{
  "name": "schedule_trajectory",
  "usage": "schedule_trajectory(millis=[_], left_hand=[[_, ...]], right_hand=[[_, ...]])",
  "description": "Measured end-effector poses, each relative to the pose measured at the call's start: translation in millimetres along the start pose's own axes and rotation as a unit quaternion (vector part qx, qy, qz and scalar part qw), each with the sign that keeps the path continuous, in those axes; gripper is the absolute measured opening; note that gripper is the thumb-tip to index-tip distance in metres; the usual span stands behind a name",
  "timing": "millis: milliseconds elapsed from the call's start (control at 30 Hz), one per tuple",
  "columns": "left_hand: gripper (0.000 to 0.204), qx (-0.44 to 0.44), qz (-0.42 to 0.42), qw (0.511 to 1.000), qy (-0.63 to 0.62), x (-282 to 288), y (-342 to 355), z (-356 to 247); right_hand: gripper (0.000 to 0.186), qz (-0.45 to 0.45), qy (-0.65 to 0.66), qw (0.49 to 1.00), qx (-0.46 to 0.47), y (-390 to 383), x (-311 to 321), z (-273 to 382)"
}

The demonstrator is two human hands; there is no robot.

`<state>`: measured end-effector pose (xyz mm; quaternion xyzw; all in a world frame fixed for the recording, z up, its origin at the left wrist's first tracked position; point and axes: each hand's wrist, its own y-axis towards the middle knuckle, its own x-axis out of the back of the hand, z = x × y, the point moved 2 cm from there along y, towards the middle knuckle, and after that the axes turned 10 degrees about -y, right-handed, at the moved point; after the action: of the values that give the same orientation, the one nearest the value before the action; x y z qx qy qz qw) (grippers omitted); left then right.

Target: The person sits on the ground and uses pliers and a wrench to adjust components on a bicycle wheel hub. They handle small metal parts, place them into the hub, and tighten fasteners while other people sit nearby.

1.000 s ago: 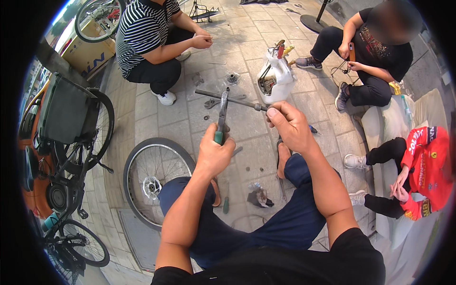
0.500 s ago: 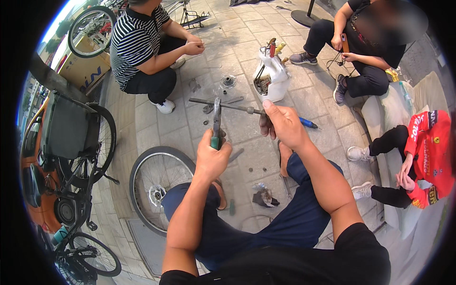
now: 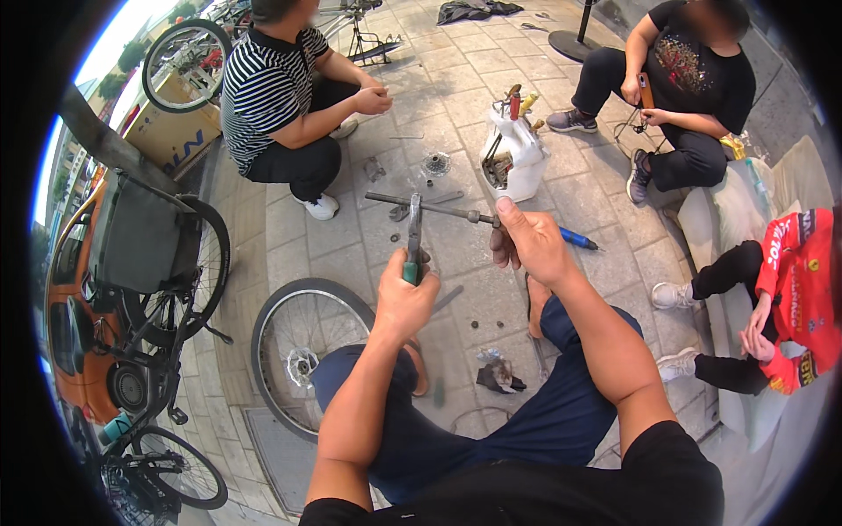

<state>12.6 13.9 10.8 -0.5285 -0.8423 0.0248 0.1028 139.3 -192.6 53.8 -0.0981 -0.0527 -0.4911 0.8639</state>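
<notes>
Head view: left-hand fingers are gripping green-handled metal pliers and right-hand fingers are pinching a dark, slender metal rod near-left of the white plastic container, the pliers' crossing staying unchanged, work apparently continuing at the same step.

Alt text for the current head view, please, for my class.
A bare left hand holds green-handled pliers across a dark metal rod, its right end held in the right hand. A loose bicycle wheel is at lower left, a white jug of tools beyond the hands, and three other people nearby.
</notes>
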Motion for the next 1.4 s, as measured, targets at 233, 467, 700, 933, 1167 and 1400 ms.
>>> schedule_trajectory(millis=[233,467,700,933,1167,1400], left_hand=[[0.023,-0.016,0.001,1.000,0.001,0,0,-2],[0.023,0.007,0.005,1.000,-0.019,0,-2,-8],[0.027,0.005,0.001,1.000,0.005,2,-1,-1],[0.028,0.036,-0.003,0.999,0.002,5,0,-2],[0.030,0.020,0.009,1.000,0.017,4,-3,-4],[0.030,0.039,-0.001,0.999,0.000,3,-2,-2]], right_hand=[[0.050,-0.077,-0.185,0.953,0.229,-5,3,7],[0.039,0.007,-0.057,0.997,0.051,1,5,1],[0.040,0.025,-0.061,0.996,0.068,4,1,-9],[0.033,-0.051,-0.177,0.966,0.184,-3,5,4],[0.027,0.092,-0.003,0.996,-0.017,3,2,-8],[0.044,-0.069,-0.119,0.973,0.184,-2,-3,-2]])
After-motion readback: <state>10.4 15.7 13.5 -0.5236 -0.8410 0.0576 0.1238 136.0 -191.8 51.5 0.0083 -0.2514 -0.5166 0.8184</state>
